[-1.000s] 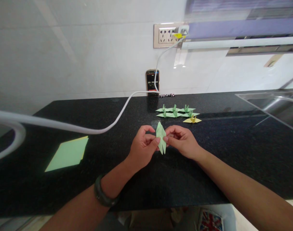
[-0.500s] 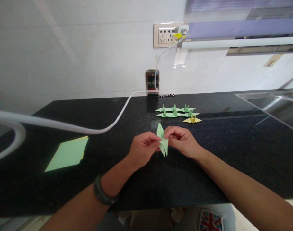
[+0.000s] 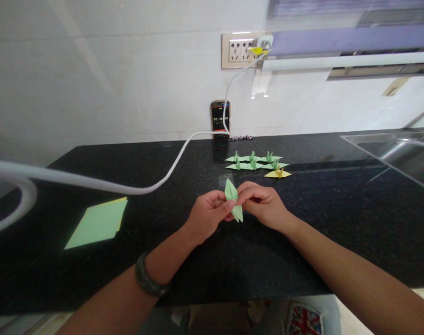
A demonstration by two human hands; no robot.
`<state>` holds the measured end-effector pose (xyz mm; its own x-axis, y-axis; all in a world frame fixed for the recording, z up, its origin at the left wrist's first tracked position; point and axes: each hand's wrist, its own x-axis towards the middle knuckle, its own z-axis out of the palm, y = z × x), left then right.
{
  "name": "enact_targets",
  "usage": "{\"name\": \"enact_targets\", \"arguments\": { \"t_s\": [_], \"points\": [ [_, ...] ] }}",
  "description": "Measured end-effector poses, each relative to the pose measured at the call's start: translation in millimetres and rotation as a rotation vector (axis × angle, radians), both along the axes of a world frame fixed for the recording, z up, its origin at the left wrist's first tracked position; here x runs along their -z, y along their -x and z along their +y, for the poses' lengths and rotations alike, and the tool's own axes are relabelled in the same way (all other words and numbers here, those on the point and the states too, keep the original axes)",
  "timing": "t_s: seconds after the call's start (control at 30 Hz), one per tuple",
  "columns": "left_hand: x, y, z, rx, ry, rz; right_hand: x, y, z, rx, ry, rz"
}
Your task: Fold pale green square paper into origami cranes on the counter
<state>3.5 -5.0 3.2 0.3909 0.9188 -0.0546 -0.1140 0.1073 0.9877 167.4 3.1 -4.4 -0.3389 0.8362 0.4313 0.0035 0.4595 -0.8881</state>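
Note:
A half-folded light green paper piece (image 3: pixel 233 203) is pinched between both hands above the black countertop (image 3: pixel 302 223). My left hand (image 3: pixel 207 217) grips its left side with thumb and fingers closed. My right hand (image 3: pixel 264 204) pinches its right side, fingers curled. The piece is narrow and pointed, tilted slightly. Behind the hands, several finished green paper cranes (image 3: pixel 253 161) and one yellow crane (image 3: pixel 278 173) sit in a cluster on the counter.
A stack of green and yellow paper squares (image 3: pixel 98 223) lies at the left. A white cable (image 3: pixel 138 188) runs across the counter to a wall socket (image 3: pixel 240 50). A phone (image 3: pixel 220 118) leans on the wall. A steel sink (image 3: pixel 396 149) sits at the right.
The folded piece has been turned and tilted between the fingers, and the right hand's fingers have closed over its upper part. Both hands stay in the same spot.

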Motion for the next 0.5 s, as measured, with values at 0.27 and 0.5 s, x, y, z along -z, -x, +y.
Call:
{"name": "enact_targets", "arguments": {
  "t_s": [0.27, 0.5],
  "points": [
    [2.5, 0.6, 0.5, -0.097, -0.091, 0.062, 0.8, 5.4, -0.4, -0.03, 0.277, 0.118],
    [7.3, 2.5, 0.3, -0.096, -0.155, 0.101, 4.2, 6.8, 1.3, -0.022, 0.34, -0.002]
  ]
}}
